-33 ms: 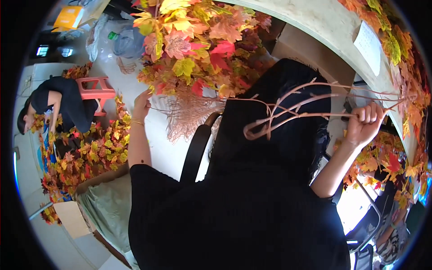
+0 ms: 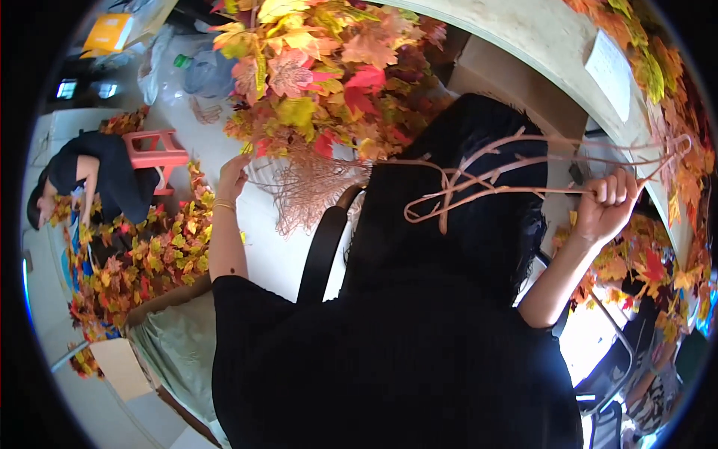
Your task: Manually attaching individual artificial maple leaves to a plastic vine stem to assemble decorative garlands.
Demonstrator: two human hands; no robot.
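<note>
My right hand [image 2: 607,203] is closed around bare, brownish artificial vine stems [image 2: 508,191], which loop out to the left across my dark lap. Beyond that hand the stem tips curl near the tabletop edge. My left hand [image 2: 233,178] is pinched on a thin brown stem end, beside a tangle of bare brown stems [image 2: 310,191] hanging below the bunch of artificial maple leaves [image 2: 299,75]. The leaves are red, orange and yellow-green. One stem runs from the tangle toward the loops; how they join is hard to see.
A pale table [image 2: 516,37] curves across the upper right with a paper sheet [image 2: 609,75] on it. More leaf garlands [image 2: 149,258] lie at the left, near a person on the far left and a red stool [image 2: 157,150]. A cloth-lined carton [image 2: 179,337] stands lower left.
The looped stems have shifted slightly, and their tips beyond my right hand are now curled more visibly. Both hands stay nearly in place.
</note>
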